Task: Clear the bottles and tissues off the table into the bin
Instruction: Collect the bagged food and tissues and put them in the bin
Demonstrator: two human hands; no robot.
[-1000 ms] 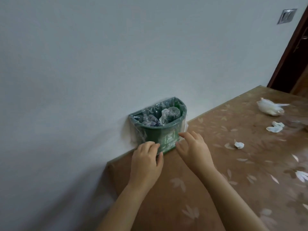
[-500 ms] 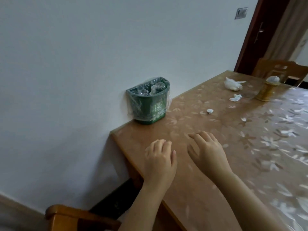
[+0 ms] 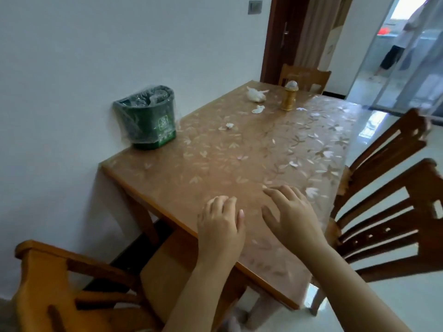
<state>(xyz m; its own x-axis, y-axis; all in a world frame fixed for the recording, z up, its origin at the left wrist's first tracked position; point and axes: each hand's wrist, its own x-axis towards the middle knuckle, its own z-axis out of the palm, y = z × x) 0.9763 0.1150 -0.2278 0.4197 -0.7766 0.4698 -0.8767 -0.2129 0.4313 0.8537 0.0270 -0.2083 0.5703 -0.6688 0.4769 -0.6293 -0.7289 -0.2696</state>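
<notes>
A small green bin (image 3: 153, 125) with a clear liner stands on the table's far left corner against the wall, with crushed bottles inside. A large crumpled tissue (image 3: 256, 95) lies at the table's far end, a smaller tissue (image 3: 258, 109) just in front of it, and a tiny scrap (image 3: 229, 126) nearer the bin. My left hand (image 3: 221, 226) hovers over the table's near edge, fingers curled loosely, holding nothing. My right hand (image 3: 291, 215) is beside it, fingers spread, empty. Both hands are far from the bin and tissues.
A gold jar-like holder (image 3: 290, 98) stands at the far end of the brown floral table (image 3: 251, 164). Wooden chairs stand at near left (image 3: 72, 283), at right (image 3: 383, 212) and at the far end (image 3: 305, 76). A person stands beyond the glass door at upper right.
My hands have drawn back from the bin to the table's near edge. The view has pulled away, and more of the table and the chairs shows.
</notes>
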